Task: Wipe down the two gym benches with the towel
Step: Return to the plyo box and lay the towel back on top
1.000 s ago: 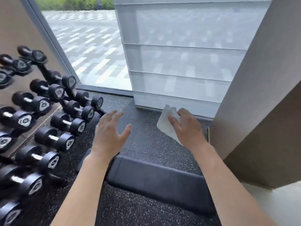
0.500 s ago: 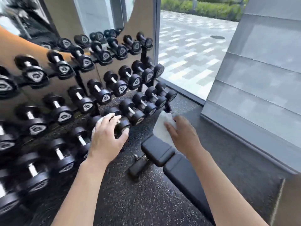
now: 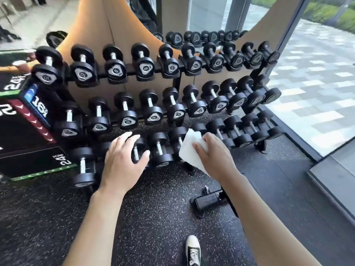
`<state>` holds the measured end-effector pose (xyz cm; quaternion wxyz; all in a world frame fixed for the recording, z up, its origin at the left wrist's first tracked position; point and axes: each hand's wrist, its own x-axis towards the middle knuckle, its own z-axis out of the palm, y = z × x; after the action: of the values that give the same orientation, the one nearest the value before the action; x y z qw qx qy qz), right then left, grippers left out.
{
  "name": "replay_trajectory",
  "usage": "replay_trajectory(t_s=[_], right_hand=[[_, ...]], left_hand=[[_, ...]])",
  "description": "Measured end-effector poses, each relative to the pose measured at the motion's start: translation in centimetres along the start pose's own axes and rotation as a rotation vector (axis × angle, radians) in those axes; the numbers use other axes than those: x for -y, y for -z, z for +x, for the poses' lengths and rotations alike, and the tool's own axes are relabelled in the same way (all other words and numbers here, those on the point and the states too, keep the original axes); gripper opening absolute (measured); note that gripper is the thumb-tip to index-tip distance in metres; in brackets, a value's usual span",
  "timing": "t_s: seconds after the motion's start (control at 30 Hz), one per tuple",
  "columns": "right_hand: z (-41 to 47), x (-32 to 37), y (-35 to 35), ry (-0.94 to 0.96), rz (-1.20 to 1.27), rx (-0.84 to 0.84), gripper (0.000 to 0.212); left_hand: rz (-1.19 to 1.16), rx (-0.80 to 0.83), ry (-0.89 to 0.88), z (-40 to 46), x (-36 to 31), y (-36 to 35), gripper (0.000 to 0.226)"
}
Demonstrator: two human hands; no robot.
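From the head view, the person's right hand [image 3: 213,156] grips a white towel [image 3: 189,148], fingers curled over its crumpled upper edge, the cloth hanging out to the left of the knuckles in front of the lowest row of a three-tier dumbbell rack [image 3: 172,77]. The left hand [image 3: 123,160] is held in the air with fingers spread and lightly bent, holding nothing, in front of the lowest dumbbells. Only a black end of a gym bench [image 3: 207,200], with its foot roller, shows on the speckled rubber floor [image 3: 153,217], below and partly behind the right forearm. A stack of plyo boxes [image 3: 28,135] stands at the left, and a sneaker [image 3: 193,250] shows at the bottom edge.
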<state>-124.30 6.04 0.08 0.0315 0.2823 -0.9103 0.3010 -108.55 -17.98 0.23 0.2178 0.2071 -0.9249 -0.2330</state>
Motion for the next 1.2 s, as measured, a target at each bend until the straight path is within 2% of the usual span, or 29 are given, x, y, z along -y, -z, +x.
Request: replay_trajectory(t_s=[0.37, 0.57, 0.7, 1.0, 1.2], right_hand=[[14.8, 11.4, -14.1, 0.226, 0.101, 0.164, 0.030], [24.5, 18.9, -22.0, 0.350, 0.165, 0.269, 0.034], [29.4, 24.8, -26.6, 0.433, 0.208, 0.312, 0.036], [33.6, 38.1, -36.5, 0.541, 0.269, 0.431, 0.028], [35.2, 47.2, -43.3, 0.531, 0.256, 0.419, 0.025]], left_hand=[[0.098, -0.132, 0.255, 5.9, 15.5, 5.0, 0.063], [0.211, -0.129, 0.371, 12.1, 22.9, 8.1, 0.054], [0.228, -0.200, 0.459, 14.7, 27.4, 10.9, 0.054], [0.221, -0.261, 0.607, 14.7, 39.6, 18.5, 0.053], [0.214, -0.261, 0.595, 16.7, 49.7, 24.1, 0.053]])
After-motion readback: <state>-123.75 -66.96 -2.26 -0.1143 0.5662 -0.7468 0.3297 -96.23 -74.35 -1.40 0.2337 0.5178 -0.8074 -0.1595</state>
